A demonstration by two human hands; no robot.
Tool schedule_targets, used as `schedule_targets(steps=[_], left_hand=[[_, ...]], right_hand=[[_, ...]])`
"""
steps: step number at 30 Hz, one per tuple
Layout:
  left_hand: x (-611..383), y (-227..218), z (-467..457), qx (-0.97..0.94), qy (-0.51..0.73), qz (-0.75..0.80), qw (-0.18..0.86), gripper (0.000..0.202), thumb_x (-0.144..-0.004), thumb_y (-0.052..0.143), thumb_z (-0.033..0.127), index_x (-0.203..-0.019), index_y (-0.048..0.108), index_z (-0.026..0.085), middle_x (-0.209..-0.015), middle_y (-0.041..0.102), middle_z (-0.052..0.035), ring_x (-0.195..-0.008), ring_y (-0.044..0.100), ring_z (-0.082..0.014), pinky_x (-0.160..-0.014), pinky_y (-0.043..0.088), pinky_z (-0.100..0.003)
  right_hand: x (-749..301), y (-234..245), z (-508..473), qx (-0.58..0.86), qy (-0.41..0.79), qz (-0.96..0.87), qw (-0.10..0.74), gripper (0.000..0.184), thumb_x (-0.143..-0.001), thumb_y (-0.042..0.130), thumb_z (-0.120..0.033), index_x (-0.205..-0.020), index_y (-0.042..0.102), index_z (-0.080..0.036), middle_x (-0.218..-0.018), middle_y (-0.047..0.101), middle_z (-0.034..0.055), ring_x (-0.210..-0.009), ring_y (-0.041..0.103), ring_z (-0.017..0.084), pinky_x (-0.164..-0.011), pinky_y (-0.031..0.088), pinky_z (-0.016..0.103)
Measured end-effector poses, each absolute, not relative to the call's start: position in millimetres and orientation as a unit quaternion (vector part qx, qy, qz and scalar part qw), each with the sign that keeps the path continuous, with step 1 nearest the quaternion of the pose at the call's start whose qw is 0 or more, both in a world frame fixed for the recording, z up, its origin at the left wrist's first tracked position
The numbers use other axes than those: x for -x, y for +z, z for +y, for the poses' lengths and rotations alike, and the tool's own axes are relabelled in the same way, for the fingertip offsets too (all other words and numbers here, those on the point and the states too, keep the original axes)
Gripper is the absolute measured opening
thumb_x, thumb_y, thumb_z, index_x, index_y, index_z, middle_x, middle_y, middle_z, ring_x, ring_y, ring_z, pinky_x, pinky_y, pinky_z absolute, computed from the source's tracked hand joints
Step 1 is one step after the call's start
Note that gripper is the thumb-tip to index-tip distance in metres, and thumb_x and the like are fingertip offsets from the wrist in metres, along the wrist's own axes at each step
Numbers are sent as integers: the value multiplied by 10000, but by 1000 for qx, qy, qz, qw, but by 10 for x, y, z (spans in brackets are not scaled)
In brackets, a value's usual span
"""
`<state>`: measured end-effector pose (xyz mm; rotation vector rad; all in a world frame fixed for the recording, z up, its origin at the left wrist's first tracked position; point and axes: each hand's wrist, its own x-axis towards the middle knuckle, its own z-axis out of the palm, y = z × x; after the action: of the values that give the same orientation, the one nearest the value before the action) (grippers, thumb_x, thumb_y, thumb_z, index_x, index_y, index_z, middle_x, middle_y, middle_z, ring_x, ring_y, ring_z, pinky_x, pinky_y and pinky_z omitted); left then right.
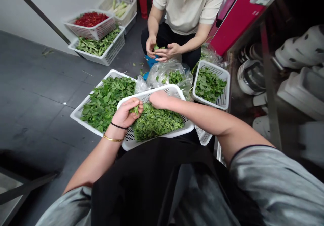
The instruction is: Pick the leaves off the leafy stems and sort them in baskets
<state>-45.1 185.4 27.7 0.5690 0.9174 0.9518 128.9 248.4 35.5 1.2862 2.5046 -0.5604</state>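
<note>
My left hand (128, 113) is curled round a few leafy greens (135, 110) at the left side of a white perforated basket (152, 144). Over the basket's far rim, my right hand (159, 99) is closed with its fingers turned down; what it grips, if anything, is hidden behind the hand. Small green leaves (158, 123) fill the basket beneath both hands. Close by on the left stands a larger white basket (87, 123) heaped with broader leaves (107, 99).
Opposite me a seated person (187, 13) handles greens over a clear plastic bag (162, 72). A smaller basket of greens (210, 84) stands at right. Behind, baskets hold red chillies (90, 19), green pods (98, 44) and pale stalks (119, 9). Shelves with white containers (250, 76) line the right.
</note>
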Motion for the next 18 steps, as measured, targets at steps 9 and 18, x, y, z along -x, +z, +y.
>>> schedule_targets(steps=[9,18], left_hand=[[404,298,1860,-326,421,437,725,345,-579,924,309,-727,701,91,-460,479,55,-344,387,-39,-335,230,-149],[386,242,1883,-343,447,493,663,334,-581,891,349,-732,701,120,-491,529,43,-357,399,-50,-345,201,-178]], right_hand=[[-1728,670,2598,-440,-291,842,113,220,-869,680,-332,-967,798,-174,-793,731,69,-697,623,171,-638,401,279],[-1435,440,2474,-442,-183,864,157,251,-868,661,-237,-1064,783,-140,-1015,748,147,-846,655,239,-642,382,317]])
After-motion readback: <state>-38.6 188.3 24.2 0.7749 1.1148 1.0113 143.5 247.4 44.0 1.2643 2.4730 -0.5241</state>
